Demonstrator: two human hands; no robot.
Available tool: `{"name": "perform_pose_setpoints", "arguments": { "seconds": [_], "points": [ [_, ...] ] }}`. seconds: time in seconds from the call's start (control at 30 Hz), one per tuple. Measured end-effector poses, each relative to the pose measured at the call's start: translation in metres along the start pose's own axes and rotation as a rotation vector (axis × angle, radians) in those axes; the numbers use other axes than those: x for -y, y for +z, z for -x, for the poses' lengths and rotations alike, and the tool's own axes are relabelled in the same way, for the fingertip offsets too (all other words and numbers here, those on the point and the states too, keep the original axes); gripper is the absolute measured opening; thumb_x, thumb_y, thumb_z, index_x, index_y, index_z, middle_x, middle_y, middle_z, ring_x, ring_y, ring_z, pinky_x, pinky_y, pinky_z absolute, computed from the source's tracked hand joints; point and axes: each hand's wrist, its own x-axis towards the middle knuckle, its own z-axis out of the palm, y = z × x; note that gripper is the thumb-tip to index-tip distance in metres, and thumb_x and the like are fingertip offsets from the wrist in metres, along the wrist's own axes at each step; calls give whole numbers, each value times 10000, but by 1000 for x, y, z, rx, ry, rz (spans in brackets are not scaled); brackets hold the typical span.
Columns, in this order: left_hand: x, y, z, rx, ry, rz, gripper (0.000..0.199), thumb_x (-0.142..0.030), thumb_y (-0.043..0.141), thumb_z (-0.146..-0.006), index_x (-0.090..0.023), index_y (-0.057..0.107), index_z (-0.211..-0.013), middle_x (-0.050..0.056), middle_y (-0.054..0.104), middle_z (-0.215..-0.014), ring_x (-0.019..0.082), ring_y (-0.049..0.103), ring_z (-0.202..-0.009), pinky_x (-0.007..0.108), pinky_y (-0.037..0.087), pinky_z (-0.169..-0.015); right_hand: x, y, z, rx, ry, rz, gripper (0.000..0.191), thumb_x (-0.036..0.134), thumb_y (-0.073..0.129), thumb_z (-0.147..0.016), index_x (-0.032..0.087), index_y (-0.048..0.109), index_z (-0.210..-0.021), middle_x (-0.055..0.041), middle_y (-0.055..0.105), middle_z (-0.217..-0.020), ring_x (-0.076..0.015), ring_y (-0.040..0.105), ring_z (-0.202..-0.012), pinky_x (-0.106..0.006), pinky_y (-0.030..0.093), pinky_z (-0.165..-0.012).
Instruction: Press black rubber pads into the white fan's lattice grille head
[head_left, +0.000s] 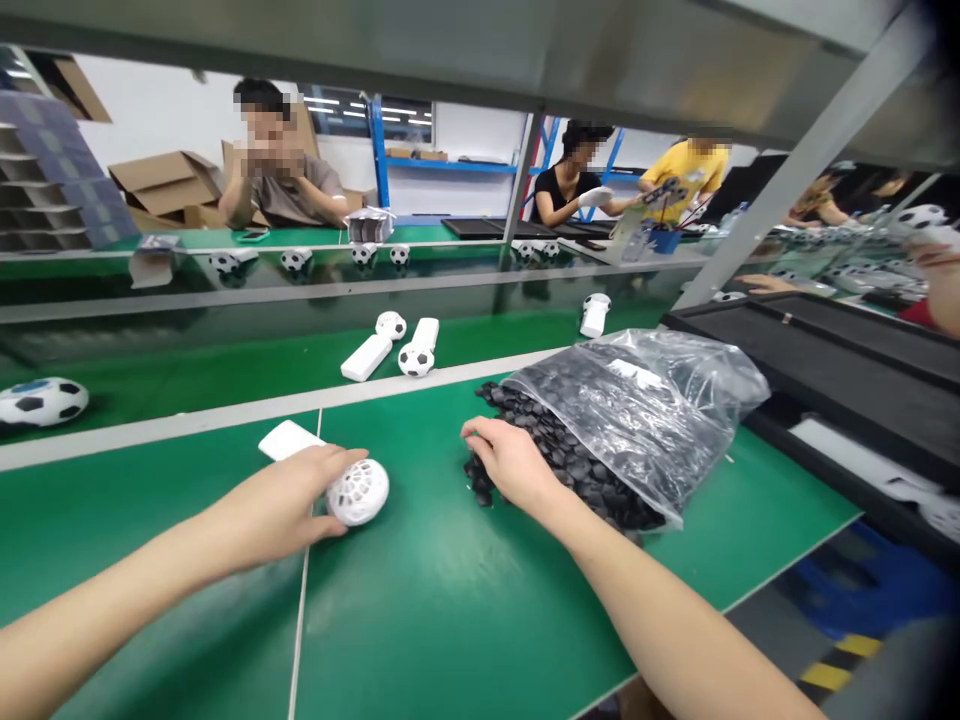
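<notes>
My left hand (300, 505) is wrapped around a white handheld fan (358, 492) with a round, openwork ball head; its handle points away to the upper left, partly behind my fingers. Small black pieces (577, 465) spill in a heap from the mouth of a clear plastic bag (637, 400). At the heap's left edge is my right hand (514, 460), its thumb and forefinger drawn together. Whatever is between those fingertips, if anything, is too small to make out.
Beyond a pale rail, several white fans with black-patched football heads (417, 358) lie on the green belt (285, 360). A larger football-patterned piece (45, 401) is at left. Black trays (847, 360) stand at right. A metal shelf (450, 75) hangs overhead; co-workers sit opposite.
</notes>
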Motion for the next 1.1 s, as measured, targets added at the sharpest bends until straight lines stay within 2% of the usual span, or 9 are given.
{"name": "perform_pose_setpoints", "arguments": {
  "seconds": [0.1, 0.17, 0.33, 0.5, 0.6, 0.73, 0.87, 1.0, 1.1],
  "points": [
    [-29, 11, -4, -49, 118, -67, 535, -505, 639, -640, -224, 553, -1088, 86, 609, -971, 307, 522, -969, 409, 416, -810, -1, 5, 3, 37, 21, -144, 219, 146, 436, -862, 178, 652, -880, -45, 642, -828, -134, 596, -713, -262, 452, -710],
    [-39, 19, -12, -50, 118, -31, 560, -585, 597, -652, -212, 533, -1066, 83, 609, -944, 286, 549, -905, 380, 432, -754, -1, 7, 5, 55, 49, -190, 233, 145, 430, -863, 159, 661, -892, -53, 638, -831, -114, 590, -636, -255, 463, -671],
    [-54, 37, -25, -126, -38, -59, 532, -645, 435, -746, -199, 465, -1036, 83, 610, -895, 276, 578, -785, 327, 414, -593, 1, 5, 8, 93, 52, -239, 210, 150, 561, -793, 155, 656, -980, -46, 640, -841, -106, 587, -617, -258, 482, -661],
    [-62, 45, -32, -162, -175, -44, 573, -681, 377, -751, -185, 460, -1025, 93, 605, -859, 280, 583, -752, 315, 400, -545, 7, 0, 9, 23, -77, -238, 149, 196, 561, -818, 193, 696, -882, -31, 654, -818, -126, 601, -722, -265, 473, -732],
    [-57, 47, -31, -215, -145, 19, 606, -642, 469, -730, -180, 454, -1122, 104, 577, -992, 290, 556, -886, 356, 442, -650, 9, -3, 10, -26, -109, -245, 151, 213, 558, -827, 213, 701, -875, -28, 672, -811, -141, 610, -769, -274, 471, -756],
    [-51, 45, -26, -468, 40, 133, 479, -477, 579, -742, -234, 506, -1148, 62, 523, -1105, 246, 464, -1050, 369, 394, -868, 13, -6, 12, -2, -93, -386, 150, 226, 563, -823, 213, 700, -883, -17, 670, -805, -134, 619, -734, -266, 477, -739],
    [-57, 45, -23, -590, 91, 232, 176, -373, 574, -778, -254, 643, -887, 24, 602, -908, 203, 515, -912, 349, 394, -815, 22, -6, 16, 89, -70, -570, 216, 230, 492, -863, 213, 676, -974, 2, 645, -739, -106, 604, -653, -244, 478, -693],
    [-63, 50, -25, -613, 124, 293, 141, -354, 580, -786, -242, 656, -826, 13, 629, -835, 187, 538, -854, 335, 390, -770, 27, -3, 19, 96, -148, -573, 230, 231, 482, -867, 209, 671, -997, 9, 619, -645, -120, 590, -702, -252, 460, -719],
    [-64, 52, -26, -609, 129, 283, 113, -327, 581, -793, -243, 653, -817, 0, 630, -813, 177, 543, -829, 326, 377, -744, 28, 1, 19, 88, -201, -573, 211, 230, 497, -860, 216, 682, -961, -4, 636, -710, -121, 591, -723, -255, 465, -731]
  ]
}}
